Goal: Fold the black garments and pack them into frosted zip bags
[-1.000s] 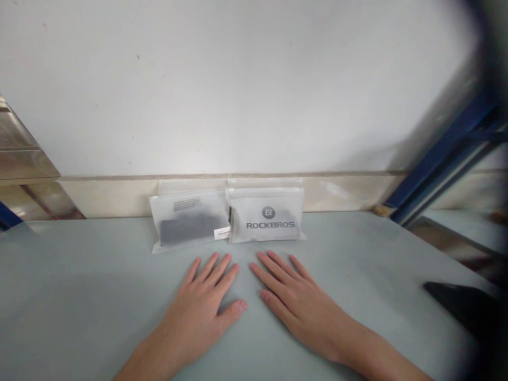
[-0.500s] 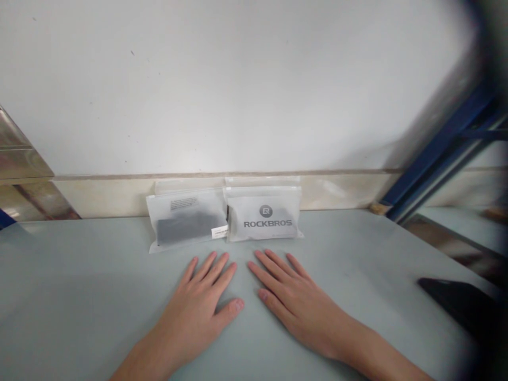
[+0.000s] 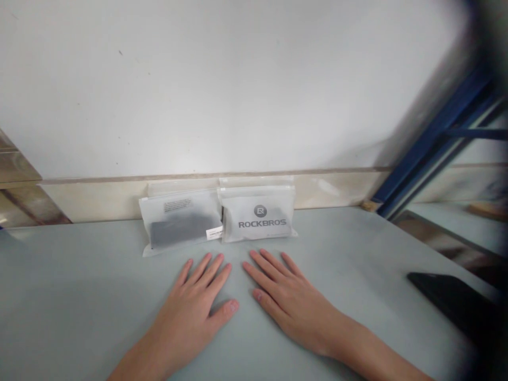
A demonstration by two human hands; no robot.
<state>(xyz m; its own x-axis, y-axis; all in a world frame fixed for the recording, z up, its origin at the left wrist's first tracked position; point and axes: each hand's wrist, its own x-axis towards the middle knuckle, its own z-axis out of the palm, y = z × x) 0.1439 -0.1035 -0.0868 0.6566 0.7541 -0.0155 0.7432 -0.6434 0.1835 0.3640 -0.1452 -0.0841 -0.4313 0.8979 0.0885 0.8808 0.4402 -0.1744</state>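
My left hand [image 3: 192,309] lies flat on the pale grey-green table [image 3: 95,275], fingers apart and holding nothing. Beside it, my right hand [image 3: 288,296] also rests palm down with its fingers spread. Just beyond my left fingertips stands a frosted zip pouch [image 3: 180,211] with a dark item inside and a small white label at its lower right corner. Another frosted zip pouch [image 3: 260,211], printed ROCKBROS, stands past my right fingertips. Behind these two, the top edges of further pouches [image 3: 254,181] show; the rest of them is hidden. Neither hand touches a pouch.
A white wall [image 3: 222,90] with a tiled lower strip [image 3: 99,201] runs behind the table. To the right stands a blue metal frame [image 3: 432,143]. A black flat object [image 3: 448,296], blurred at its edge, lies on the table's right side.
The whole view has shifted slightly, so everything sits a little further left. Both hands and the pouches keep their places on the table.
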